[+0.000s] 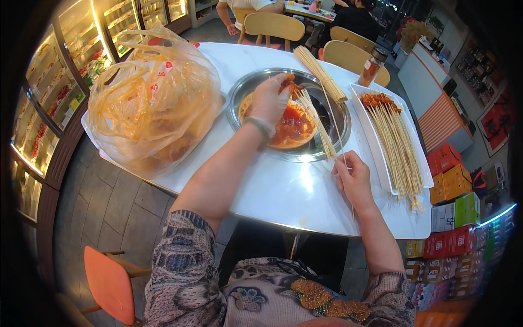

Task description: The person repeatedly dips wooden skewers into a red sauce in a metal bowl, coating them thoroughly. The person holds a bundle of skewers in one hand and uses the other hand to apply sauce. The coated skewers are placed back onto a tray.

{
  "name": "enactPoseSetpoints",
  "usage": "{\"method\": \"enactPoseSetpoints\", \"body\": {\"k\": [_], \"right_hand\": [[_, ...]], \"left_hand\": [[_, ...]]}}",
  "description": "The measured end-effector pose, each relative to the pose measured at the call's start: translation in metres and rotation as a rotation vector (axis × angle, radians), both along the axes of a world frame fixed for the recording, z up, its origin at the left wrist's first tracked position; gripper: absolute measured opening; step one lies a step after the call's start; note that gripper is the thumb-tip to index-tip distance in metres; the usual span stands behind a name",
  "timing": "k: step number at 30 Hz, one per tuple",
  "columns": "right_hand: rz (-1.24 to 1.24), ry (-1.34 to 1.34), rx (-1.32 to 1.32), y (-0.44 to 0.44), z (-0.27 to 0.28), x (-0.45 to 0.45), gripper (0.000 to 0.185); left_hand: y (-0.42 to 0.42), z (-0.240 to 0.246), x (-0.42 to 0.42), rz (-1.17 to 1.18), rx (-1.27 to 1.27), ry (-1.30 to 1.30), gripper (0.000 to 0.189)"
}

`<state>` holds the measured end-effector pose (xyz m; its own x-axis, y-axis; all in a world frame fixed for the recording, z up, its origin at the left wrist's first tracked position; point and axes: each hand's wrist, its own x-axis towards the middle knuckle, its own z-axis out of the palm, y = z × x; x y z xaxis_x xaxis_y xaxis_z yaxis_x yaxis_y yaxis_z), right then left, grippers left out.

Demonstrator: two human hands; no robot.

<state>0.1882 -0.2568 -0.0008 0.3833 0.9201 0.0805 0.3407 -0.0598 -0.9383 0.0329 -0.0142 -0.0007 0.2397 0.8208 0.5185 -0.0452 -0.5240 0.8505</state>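
Observation:
My left hand (269,100), in a clear plastic glove, is over the round steel basin (347,122) and holds a piece of red-sauced food (291,86). Under it in the basin lies a bowl of red marinated food (295,124). Several bamboo skewers (316,122) lean across the bowl and basin rim. My bare right hand (351,175) pinches a thin bamboo skewer (334,118) whose far part crosses the basin. A bundle of bare skewers (320,75) lies at the basin's far right rim. On the right, a white tray (378,163) holds many skewers with red food at their far ends.
A large knotted plastic bag (153,106) fills the table's left end. A spice jar (372,66) stands behind the tray. An orange chair (109,284) is at lower left, wooden chairs (274,27) beyond the table. Several people sit farther back. Stacked boxes (453,184) stand at right.

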Motion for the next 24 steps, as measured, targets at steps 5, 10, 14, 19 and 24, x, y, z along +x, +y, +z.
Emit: {"method": "enactPoseSetpoints", "body": {"k": [5, 10, 14, 19, 24], "right_hand": [[-0.005, -0.001, -0.007, 0.000, -0.003, 0.002, 0.009], [-0.006, -0.001, -0.006, -0.001, -0.003, 0.002, 0.008], [0.023, 0.001, 0.011, 0.002, -0.002, -0.001, 0.008], [0.029, -0.009, 0.013, 0.002, -0.006, 0.002, 0.009], [0.043, 0.031, 0.011, 0.003, -0.006, 0.001, 0.010]], "left_hand": [[-0.003, 0.003, 0.001, 0.029, -0.011, -0.011, 0.026], [-0.012, 0.006, 0.001, 0.081, -0.005, 0.028, 0.025], [0.002, -0.005, 0.002, 0.089, 0.029, -0.017, 0.022], [-0.018, 0.008, 0.003, 0.098, 0.000, 0.059, 0.022], [-0.022, 0.007, 0.006, 0.110, 0.048, 0.154, 0.023]]}}
